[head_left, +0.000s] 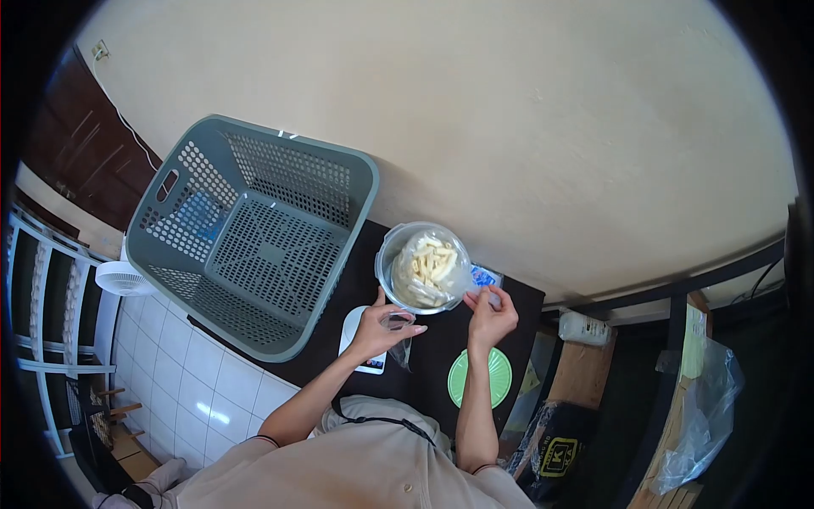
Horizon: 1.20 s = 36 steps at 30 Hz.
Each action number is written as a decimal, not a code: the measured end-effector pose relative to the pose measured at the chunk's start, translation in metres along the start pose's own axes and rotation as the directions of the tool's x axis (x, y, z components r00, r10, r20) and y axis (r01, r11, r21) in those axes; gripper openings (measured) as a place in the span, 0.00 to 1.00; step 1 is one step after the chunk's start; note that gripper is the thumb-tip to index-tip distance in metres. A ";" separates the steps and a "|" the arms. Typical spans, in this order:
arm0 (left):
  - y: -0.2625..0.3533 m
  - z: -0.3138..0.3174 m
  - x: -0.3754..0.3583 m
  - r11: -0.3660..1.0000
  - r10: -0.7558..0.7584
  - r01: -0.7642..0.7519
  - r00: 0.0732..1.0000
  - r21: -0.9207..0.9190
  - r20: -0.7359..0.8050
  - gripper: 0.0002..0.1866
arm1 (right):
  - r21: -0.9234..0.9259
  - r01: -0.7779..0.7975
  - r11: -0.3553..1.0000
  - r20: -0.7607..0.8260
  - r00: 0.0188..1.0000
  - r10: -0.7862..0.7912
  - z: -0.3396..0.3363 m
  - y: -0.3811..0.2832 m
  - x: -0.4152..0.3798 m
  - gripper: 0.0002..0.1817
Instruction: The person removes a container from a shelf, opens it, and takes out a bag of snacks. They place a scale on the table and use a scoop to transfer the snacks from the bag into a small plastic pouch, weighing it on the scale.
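While you look down over your own shoulders, your left hand [379, 327] is curled around a small clear plastic bag [398, 338], thumb and fingers pinching its top so the rest hangs loose below the palm. Your right hand [490, 316] is raised beside it, its fingertips pressed together on a small pale piece [492, 297] that you hold just at the rim of the clear plastic bowl [424, 268].

That bowl sits on the dark table [441, 356], toward its far edge, and is filled with pale stick-shaped snacks [431, 265]. The two hands are apart, both just on the near side of the bowl.

Under your left hand lies a flat white scale [356, 332], partly hidden by the wrist. A round green lid [480, 377] lies near the near edge of the table, below your right forearm. A small blue packet [484, 276] shows just past the bowl, near the far edge.

A large grey laundry basket [254, 233] stands tilted on the left end of the table, its open mouth facing you.
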<state>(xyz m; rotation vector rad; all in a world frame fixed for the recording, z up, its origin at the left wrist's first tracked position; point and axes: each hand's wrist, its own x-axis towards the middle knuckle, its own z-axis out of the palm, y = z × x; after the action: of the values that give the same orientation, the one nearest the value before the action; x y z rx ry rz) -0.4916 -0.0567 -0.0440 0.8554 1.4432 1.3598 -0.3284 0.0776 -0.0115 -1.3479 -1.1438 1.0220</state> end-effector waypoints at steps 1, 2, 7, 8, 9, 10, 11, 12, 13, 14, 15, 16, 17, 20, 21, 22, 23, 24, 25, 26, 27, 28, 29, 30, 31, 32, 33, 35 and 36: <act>0.000 0.002 0.000 1.000 0.006 -0.006 1.000 0.020 0.019 0.15 | 0.078 -0.036 0.996 0.018 0.999 0.034 0.003 0.004 0.003 0.09; 0.000 0.005 0.000 1.000 0.007 -0.008 1.000 0.019 0.025 0.15 | 0.159 -0.066 0.985 0.040 0.997 0.061 0.006 0.007 0.007 0.09; -0.013 0.006 0.000 0.996 -0.066 0.054 0.979 -0.068 -0.192 0.14 | -0.025 0.035 0.999 -0.071 0.997 -0.036 0.008 -0.005 0.001 0.07; -0.016 0.004 0.002 0.996 -0.070 0.058 0.979 -0.066 -0.190 0.14 | -0.026 0.030 0.999 -0.073 0.997 -0.032 0.008 -0.004 -0.001 0.07; -0.019 0.000 0.007 0.915 -0.176 0.121 0.978 -0.385 -0.110 0.13 | 0.004 0.049 0.999 -0.062 0.997 -0.049 0.010 -0.004 -0.001 0.07; -0.021 -0.002 0.013 0.729 -0.250 0.189 0.968 -0.657 0.001 0.13 | 0.034 0.071 0.997 -0.053 0.996 -0.069 0.010 -0.005 0.000 0.07; -0.025 -0.002 0.018 0.730 -0.263 0.211 0.965 -0.650 0.018 0.12 | 0.119 -0.010 0.993 -0.051 0.999 0.016 0.008 0.001 0.005 0.07; -0.028 -0.002 0.018 0.730 -0.257 0.210 0.966 -0.651 0.023 0.12 | 0.119 -0.003 0.993 -0.056 0.998 0.010 0.004 0.006 0.008 0.07; -0.031 -0.004 0.019 0.736 -0.277 0.239 0.960 -0.634 0.040 0.12 | 0.160 -0.072 0.985 -0.057 0.995 0.082 0.000 0.006 0.012 0.06; -0.033 -0.004 0.021 0.741 -0.297 0.265 0.954 -0.617 0.054 0.12 | 0.200 -0.139 0.970 -0.052 0.987 0.152 -0.003 0.005 0.015 0.06; -0.036 -0.003 0.020 0.725 -0.321 0.307 0.943 -0.617 0.091 0.11 | 0.176 -0.126 0.976 -0.067 0.988 0.139 -0.009 0.004 0.015 0.06; -0.040 0.002 0.016 0.726 -0.315 0.300 0.945 -0.619 0.089 0.11 | 0.179 -0.121 0.976 -0.064 0.989 0.134 -0.011 -0.001 0.013 0.06; -0.043 0.010 0.011 0.722 -0.332 0.342 0.934 -0.601 0.133 0.11 | 0.128 -0.096 0.987 -0.055 0.993 0.103 -0.013 -0.005 0.012 0.06; -0.042 0.037 -0.013 0.730 -0.348 0.425 0.905 -0.535 0.244 0.12 | 0.109 -0.042 0.993 -0.045 0.998 0.048 -0.014 0.004 0.006 0.06; -0.040 0.045 -0.019 0.748 -0.340 0.417 0.909 -0.516 0.241 0.13 | 0.137 -0.003 0.991 -0.038 0.999 0.008 -0.013 0.011 0.006 0.06; -0.037 0.050 -0.024 0.765 -0.333 0.409 0.912 -0.498 0.238 0.14 | 0.135 -0.004 0.991 -0.039 0.999 0.009 -0.013 0.018 0.003 0.06; -0.037 0.051 -0.027 0.764 -0.334 0.411 0.912 -0.497 0.239 0.14 | 0.210 -0.036 0.977 -0.009 0.999 0.039 -0.013 0.025 -0.002 0.06; -0.036 0.050 -0.027 0.863 -0.318 0.364 0.930 -0.351 0.184 0.15 | 0.284 -0.068 0.957 0.022 0.998 0.064 -0.012 0.032 -0.006 0.07; -0.037 0.050 -0.029 0.930 -0.291 0.313 0.947 -0.192 0.134 0.15 | 0.314 -0.127 0.941 0.069 0.991 0.111 -0.015 0.040 -0.009 0.07; -0.040 0.045 -0.029 0.963 -0.256 0.262 0.962 -0.063 0.089 0.17 | 0.312 -0.126 0.942 0.068 0.992 0.110 -0.018 0.042 -0.011 0.07; -0.043 0.037 -0.030 0.974 -0.227 0.228 0.970 0.007 0.090 0.18 | 0.339 -0.167 0.926 0.083 0.986 0.147 -0.021 0.044 -0.013 0.06; -0.039 0.027 -0.034 0.978 -0.198 0.192 0.976 0.077 0.090 0.18 | 0.366 -0.210 0.907 0.103 0.977 0.185 -0.022 0.044 -0.015 0.06; -0.041 0.018 -0.036 0.982 -0.164 0.155 0.983 0.106 0.085 0.19 | 0.373 -0.204 0.905 0.095 0.979 0.182 -0.022 0.042 -0.015 0.06; -0.044 0.011 -0.039 0.982 -0.152 0.143 0.986 0.120 0.071 0.20 | 0.375 -0.207 0.903 0.100 0.978 0.183 -0.019 0.040 -0.016 0.06; -0.039 0.006 -0.042 0.982 -0.108 0.100 0.993 0.161 0.040 0.19 | 0.365 -0.234 0.901 0.088 0.972 0.216 -0.014 0.035 -0.016 0.06; -0.029 0.002 -0.045 0.978 -0.061 0.057 0.998 0.202 0.012 0.18 | 0.357 -0.259 0.898 0.074 0.966 0.249 -0.010 0.033 -0.016 0.06; -0.019 -0.004 -0.045 0.964 0.025 -0.025 1.000 0.266 0.005 0.15 | 0.341 -0.242 0.908 0.080 0.970 0.229 -0.007 0.030 -0.016 0.07; -0.016 -0.015 -0.036 0.895 0.311 -0.271 0.949 0.354 -0.059 0.15 | 0.354 -0.234 0.906 0.061 0.972 0.227 -0.001 0.029 -0.016 0.07; -0.011 -0.021 -0.026 0.875 0.387 -0.344 0.920 0.340 -0.064 0.15 | 0.356 -0.227 0.906 0.040 0.973 0.228 0.002 0.028 -0.015 0.07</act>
<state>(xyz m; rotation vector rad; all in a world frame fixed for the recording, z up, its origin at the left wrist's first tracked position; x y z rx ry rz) -0.5023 -0.0893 -0.0517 1.3301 1.6956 1.4995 -0.3307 0.0628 -0.0396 -1.2009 -0.7588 1.3270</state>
